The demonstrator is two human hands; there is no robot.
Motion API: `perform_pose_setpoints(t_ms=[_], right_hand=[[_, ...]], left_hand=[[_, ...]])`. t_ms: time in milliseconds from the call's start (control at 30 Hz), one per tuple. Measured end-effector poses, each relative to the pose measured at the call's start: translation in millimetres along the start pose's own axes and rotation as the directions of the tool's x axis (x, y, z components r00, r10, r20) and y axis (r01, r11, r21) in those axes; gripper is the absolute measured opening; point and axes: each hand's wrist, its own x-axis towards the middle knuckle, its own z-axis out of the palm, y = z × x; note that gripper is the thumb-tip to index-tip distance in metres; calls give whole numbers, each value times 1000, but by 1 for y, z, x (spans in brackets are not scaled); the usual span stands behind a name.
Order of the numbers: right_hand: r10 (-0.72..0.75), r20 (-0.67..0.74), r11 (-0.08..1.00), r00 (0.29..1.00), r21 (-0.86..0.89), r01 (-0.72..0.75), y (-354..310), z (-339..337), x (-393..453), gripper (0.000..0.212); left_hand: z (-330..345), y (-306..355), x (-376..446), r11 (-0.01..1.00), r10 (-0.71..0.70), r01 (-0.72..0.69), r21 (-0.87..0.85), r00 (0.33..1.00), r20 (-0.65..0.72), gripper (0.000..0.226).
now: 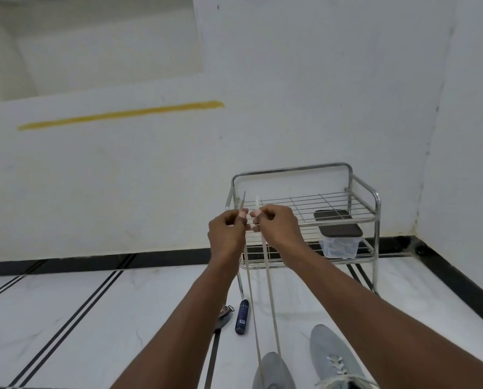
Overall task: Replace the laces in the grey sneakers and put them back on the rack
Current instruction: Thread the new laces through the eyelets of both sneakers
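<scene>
Two grey sneakers stand on the floor at the bottom of the head view. The left sneaker [274, 372] has a white lace [271, 299] rising from it in two taut strands. My left hand [226, 234] pinches one lace end and my right hand [279, 228] pinches the other, both raised in front of the rack with the tips side by side. The right sneaker [332, 357] is laced in white, with loose ends at its opening. The metal wire rack [346, 167] stands against the wall behind my hands.
A clear plastic box with a dark lid [339, 242] sits on the rack's lower shelf. A dark blue spray bottle [241, 317] and a small dark object [223, 318] lie on the tiled floor, left of the lace. A wall corner lies to the right.
</scene>
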Motion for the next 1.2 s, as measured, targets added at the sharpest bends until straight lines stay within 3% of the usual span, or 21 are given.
perform_pose_setpoints(t_ms=[433,633,1033,1200], right_hand=[[-77,-13,994,997,75,77,-18,-1,3,15],[-30,-4,998,1000,54,30,-25,-2,6,18],[15,24,997,1000,76,-16,-20,-7,11,23],[-2,36,1000,999,3,2,-8,-9,7,17]], left_hand=[[-2,18,3,987,-22,21,-158,1000,-1,6],[-3,23,7,981,-23,19,-194,1000,-19,10],[0,26,6,981,-60,60,-183,998,4,19],[-1,15,4,993,-71,67,-94,997,-43,19]])
